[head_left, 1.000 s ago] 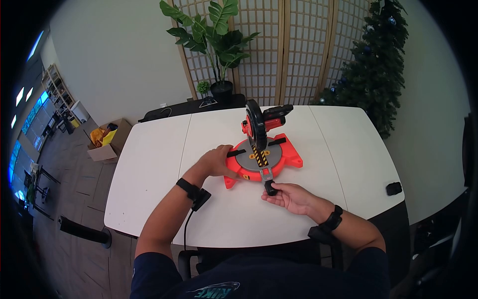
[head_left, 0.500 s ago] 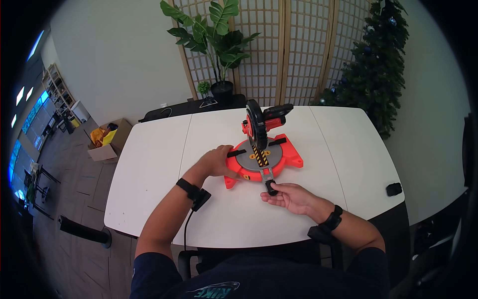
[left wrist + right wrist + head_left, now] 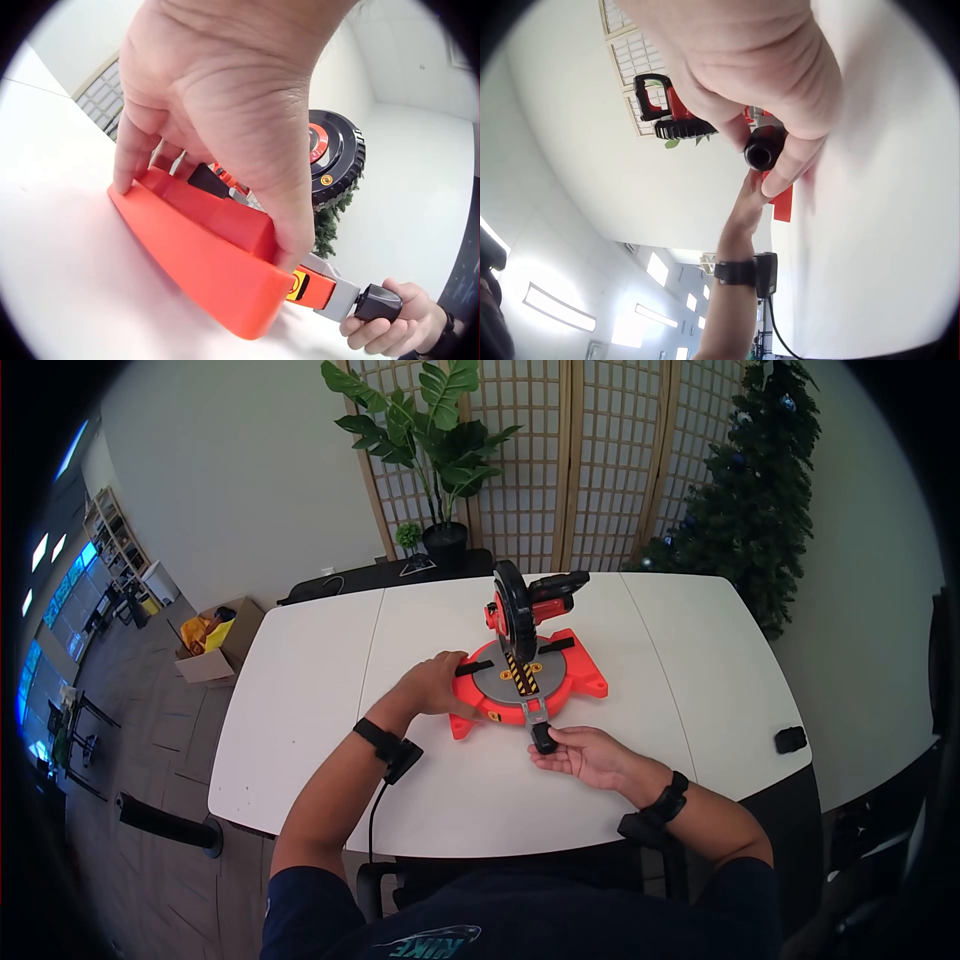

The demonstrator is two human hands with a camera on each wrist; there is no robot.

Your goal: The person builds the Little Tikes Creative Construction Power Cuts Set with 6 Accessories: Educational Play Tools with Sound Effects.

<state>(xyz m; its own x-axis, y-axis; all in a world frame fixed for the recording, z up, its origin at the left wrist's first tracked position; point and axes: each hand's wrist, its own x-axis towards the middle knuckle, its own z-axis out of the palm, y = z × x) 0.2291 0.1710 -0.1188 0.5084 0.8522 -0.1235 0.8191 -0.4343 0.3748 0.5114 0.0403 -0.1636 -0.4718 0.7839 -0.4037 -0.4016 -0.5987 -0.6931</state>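
A toy miter saw (image 3: pixel 490 678) with an orange base and a grey round turntable stands on the white table (image 3: pixel 300 690). Its black toothed blade guard (image 3: pixel 512 610) is raised, with a black handle (image 3: pixel 560 585) behind it. My left hand (image 3: pixel 435 682) grips the left end of the base, thumb on the near side and fingers over the far side, as the left wrist view shows. With thumb and fingers, my right hand (image 3: pixel 590 757) pinches the black knob (image 3: pixel 763 148) at the front of the turntable's grey arm.
A small black object (image 3: pixel 790 739) lies at the table's right edge. Behind the table stand a potted plant (image 3: pixel 445 540), a lattice screen (image 3: pixel 570 460) and a decorated tree (image 3: pixel 750 510). An open cardboard box (image 3: pixel 235 640) sits on the floor at left.
The right hand shifts the knob very slightly back and forth, ending a touch to the right of half a second ago. The left hand keeps its place on the base.
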